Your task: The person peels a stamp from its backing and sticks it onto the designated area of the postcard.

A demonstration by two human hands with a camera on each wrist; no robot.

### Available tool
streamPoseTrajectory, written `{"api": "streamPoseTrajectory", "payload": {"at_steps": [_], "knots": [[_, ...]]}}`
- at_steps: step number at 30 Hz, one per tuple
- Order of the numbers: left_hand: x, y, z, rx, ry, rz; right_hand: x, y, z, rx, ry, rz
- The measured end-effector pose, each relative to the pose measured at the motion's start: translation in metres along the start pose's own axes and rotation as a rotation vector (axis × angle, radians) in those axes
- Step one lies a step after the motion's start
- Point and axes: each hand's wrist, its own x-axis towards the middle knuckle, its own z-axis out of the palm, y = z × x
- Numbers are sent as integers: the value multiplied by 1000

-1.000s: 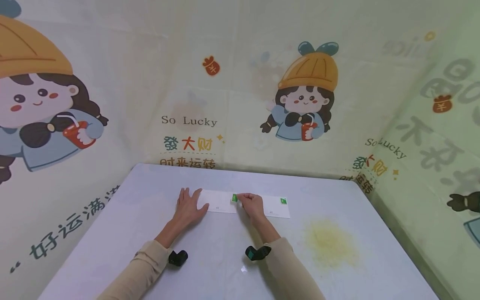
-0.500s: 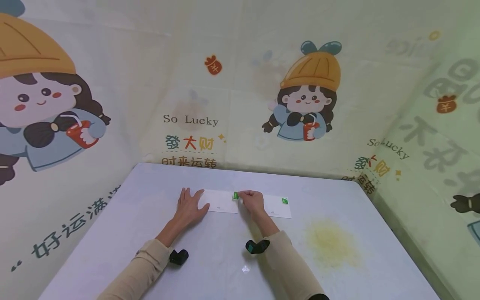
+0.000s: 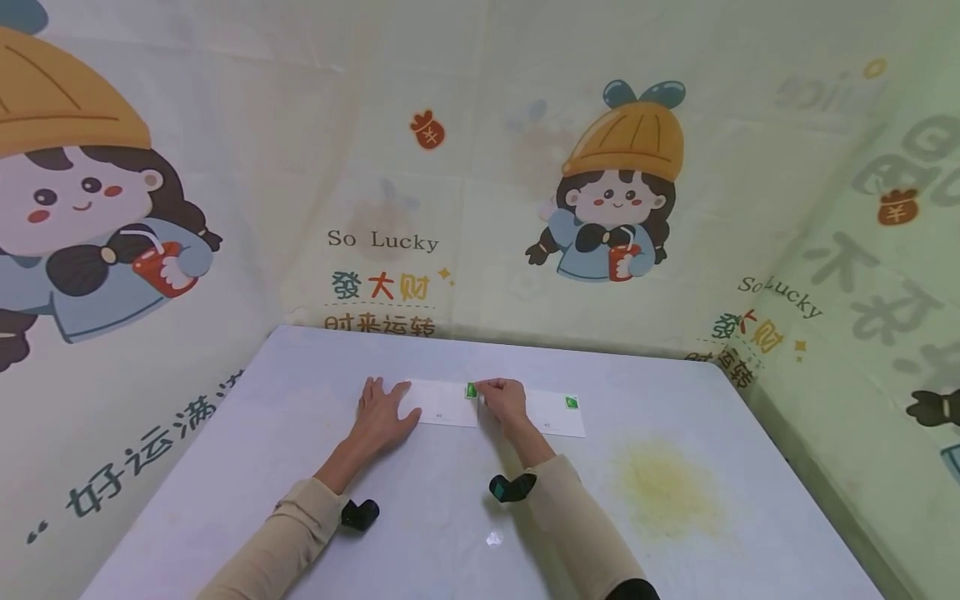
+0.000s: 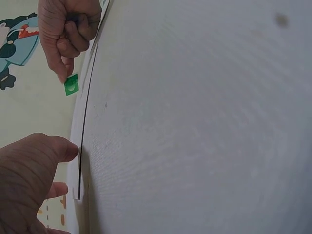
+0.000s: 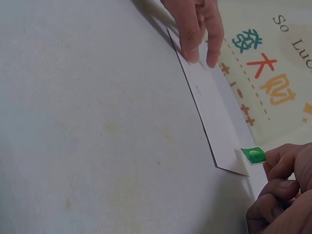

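A white envelope (image 3: 446, 404) lies flat on the table. My left hand (image 3: 378, 417) rests at its left end, fingers spread, with thumb and fingertip touching the paper. Between the thumb and finger of my right hand (image 3: 506, 402) I pinch a small green stamp (image 5: 253, 155) by its edge. The stamp is at the envelope's far right corner; in the right wrist view it looks slightly tilted, and whether it touches the paper is hard to tell. To the right lies a second envelope (image 3: 553, 419), partly hidden by my right hand, with a similar green stamp (image 3: 572, 402) in its upper right corner.
The white table (image 3: 420, 533) ends at a printed cloth backdrop (image 3: 480, 208) just beyond the envelopes. A yellowish stain (image 3: 667, 487) marks the tabletop at right. Black wrist cameras (image 3: 361, 515) stick out from both sleeves.
Over the last second my right hand has shifted the stamp slightly towards the envelope's far edge. My left hand stays in place. The head view has moved a little.
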Motion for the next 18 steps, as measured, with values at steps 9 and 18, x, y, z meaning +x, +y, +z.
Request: {"api": "streamPoseTrajectory", "payload": {"at_steps": [9,18], "knots": [[0,-2,1,-4,-12,-8,-4,-3,3,-47,36,-25],[0,-2,1,13,-4,-3,-2,-1,7,-212,103,-179]]}}
